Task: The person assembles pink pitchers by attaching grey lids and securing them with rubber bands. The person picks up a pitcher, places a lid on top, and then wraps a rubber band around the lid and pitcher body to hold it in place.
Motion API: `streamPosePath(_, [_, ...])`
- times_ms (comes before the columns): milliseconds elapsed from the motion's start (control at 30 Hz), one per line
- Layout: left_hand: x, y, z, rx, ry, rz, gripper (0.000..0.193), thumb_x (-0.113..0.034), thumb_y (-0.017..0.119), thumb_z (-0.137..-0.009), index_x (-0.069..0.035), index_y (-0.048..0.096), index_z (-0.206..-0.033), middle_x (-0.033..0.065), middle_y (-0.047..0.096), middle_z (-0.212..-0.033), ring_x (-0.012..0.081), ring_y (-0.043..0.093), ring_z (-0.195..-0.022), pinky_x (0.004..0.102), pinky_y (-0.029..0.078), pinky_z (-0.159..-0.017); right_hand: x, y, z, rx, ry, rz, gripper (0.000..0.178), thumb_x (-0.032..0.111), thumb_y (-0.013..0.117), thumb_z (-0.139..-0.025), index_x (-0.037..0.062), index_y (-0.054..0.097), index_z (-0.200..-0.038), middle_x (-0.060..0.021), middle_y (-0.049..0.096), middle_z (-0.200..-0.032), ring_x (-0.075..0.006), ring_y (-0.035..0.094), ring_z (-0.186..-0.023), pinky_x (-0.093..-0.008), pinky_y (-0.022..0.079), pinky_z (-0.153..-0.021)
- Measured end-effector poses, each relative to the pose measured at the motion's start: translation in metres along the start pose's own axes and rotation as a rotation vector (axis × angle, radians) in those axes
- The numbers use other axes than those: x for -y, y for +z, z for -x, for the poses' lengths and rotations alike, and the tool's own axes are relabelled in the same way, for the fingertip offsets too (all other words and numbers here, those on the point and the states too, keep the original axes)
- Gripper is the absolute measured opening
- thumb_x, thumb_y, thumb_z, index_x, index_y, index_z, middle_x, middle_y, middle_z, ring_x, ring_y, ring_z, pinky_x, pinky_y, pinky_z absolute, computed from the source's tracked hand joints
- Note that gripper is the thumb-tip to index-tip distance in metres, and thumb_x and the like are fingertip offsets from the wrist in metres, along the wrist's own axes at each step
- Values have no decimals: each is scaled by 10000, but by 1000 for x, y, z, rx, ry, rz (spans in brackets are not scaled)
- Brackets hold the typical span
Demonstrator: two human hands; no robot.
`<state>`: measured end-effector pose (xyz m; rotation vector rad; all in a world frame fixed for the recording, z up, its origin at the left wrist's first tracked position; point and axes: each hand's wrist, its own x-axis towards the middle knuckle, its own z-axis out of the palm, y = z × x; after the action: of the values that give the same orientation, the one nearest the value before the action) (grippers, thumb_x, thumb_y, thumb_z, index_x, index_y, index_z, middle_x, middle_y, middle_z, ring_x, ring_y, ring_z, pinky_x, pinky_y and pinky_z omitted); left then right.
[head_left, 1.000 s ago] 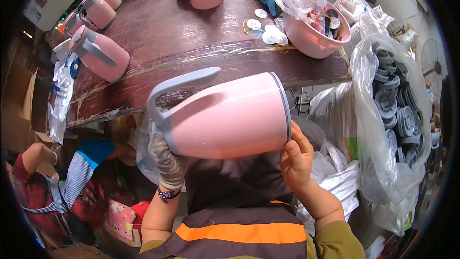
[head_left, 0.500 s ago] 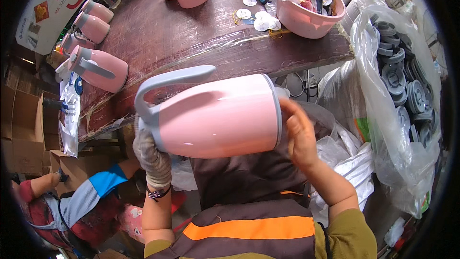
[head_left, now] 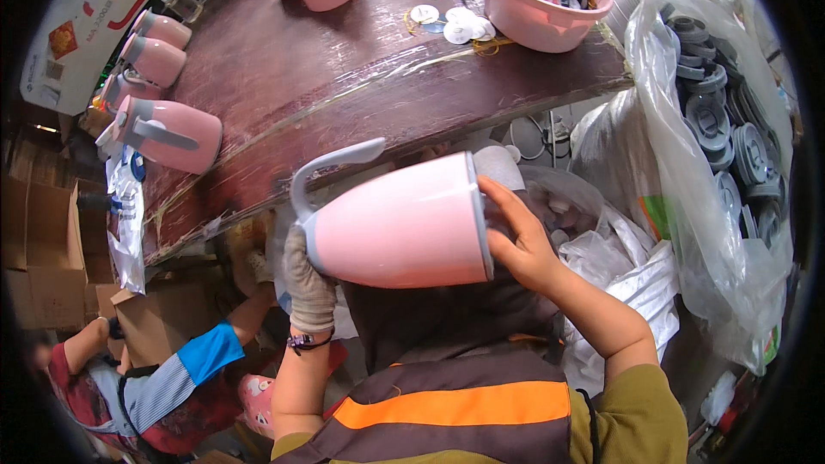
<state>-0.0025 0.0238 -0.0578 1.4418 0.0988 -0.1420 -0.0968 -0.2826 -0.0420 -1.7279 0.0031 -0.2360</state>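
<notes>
A pink insulated jug (head_left: 400, 223) with a grey handle and grey trim lies on its side in front of me, handle up and base toward the right. My left hand (head_left: 309, 285), in a whitish knit glove, is closed around its grey neck end. At the base, my bare right hand (head_left: 524, 245) grips with fingers near the upper rim and thumb lower down; the palm side is hidden. Another pink jug (head_left: 176, 133) lies tilted at the table's left edge.
The dark red table (head_left: 344, 69) spans the far side, bearing more pink jugs, round white tags (head_left: 460, 24) and a pink basin (head_left: 550, 21) of odds and ends. Grey lids fill a clear bag (head_left: 653, 146) at right. Cartons (head_left: 51, 249) and another person's sleeve (head_left: 206, 357) are at left.
My left hand has moved right with the jug, which has tipped slightly, its base end higher. The right hand has come in against the base. The view has shifted a little.
</notes>
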Motion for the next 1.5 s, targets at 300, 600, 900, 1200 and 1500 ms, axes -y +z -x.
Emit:
streamPosePath(300, [-47, -2, -7, 277, -48, 83, 807, -594, 585, -850, 6, 430, -1367, 121, 501, -1353, 244, 504, -1200, 404, 387, -1038, -36, 37, 48, -230, 459, -543, 287, 106, 504, -947, -6, 531, -1210, -91, 592, -1166, -216, 553, -1094, -339, 429, -947])
streamPosePath(600, [-53, 13, 12, 104, -91, -368, 660, -238, 722, -788, -77, 445, -1365, 7, 558, -1199, 117, 541, -1037, 258, 468, -820, -118, -73, 45, -245, 392, 26, 245, 214, 627, -872, 15, 680, -1006, -140, 680, -1003, -262, 652, -923, -341, 491, -852])
streamPosePath(900, [-86, 64, 22, 242, -204, -515, 192, -73, 620, -746, -27, 620, -932, -1, 596, -706, 49, 528, -516, 189, 398, -441, -272, -101, 125, 575, 1177, 1072, 687, 581, 518, -838, 77, 562, -1303, -203, 517, -1366, -370, 497, -1264, -473, 405, -1021])
streamPosePath(1200, [-68, 81, 26, 388, -274, -517, 228, -57, 669, -736, -34, 626, -959, -27, 599, -786, 56, 529, -671, 212, 444, -606, -241, -105, 153, 885, 836, 1163, 421, 307, 556, -872, 171, 576, -1270, -136, 621, -1237, -314, 626, -1087, -499, 416, -992])
streamPosePath(1500, [-72, 80, 37, 455, -249, -530, 232, -73, 683, -749, -17, 629, -967, 16, 614, -797, 70, 565, -696, 232, 467, -621, -219, -146, 153, -71, 599, 466, 509, 246, 661, -792, -21, 576, -1217, -174, 659, -1119, -274, 665, -964, -366, 516, -844])
